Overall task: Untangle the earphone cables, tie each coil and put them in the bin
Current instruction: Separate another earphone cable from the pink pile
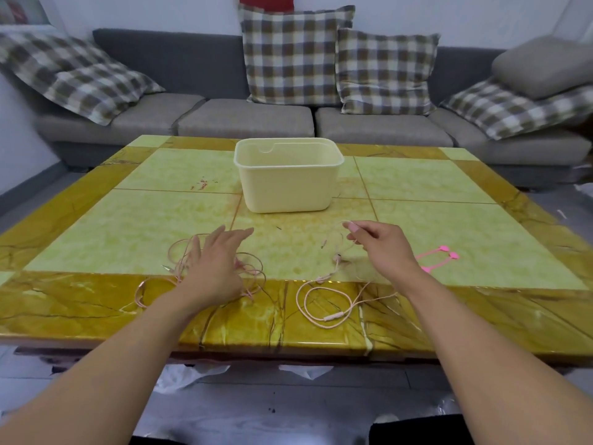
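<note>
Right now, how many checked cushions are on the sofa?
4: one checked cushion lying at the sofa's left end, two upright behind the bin, one at the right end under a plain grey cushion.

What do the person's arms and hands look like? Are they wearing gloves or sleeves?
No gloves and no sleeves show. Both forearms are bare from the bottom edge of the picture up to the wrists. The left hand and the right hand are bare too, with no ring, watch or bracelet in sight. One fingernail on the right hand looks painted pale pink.
</note>
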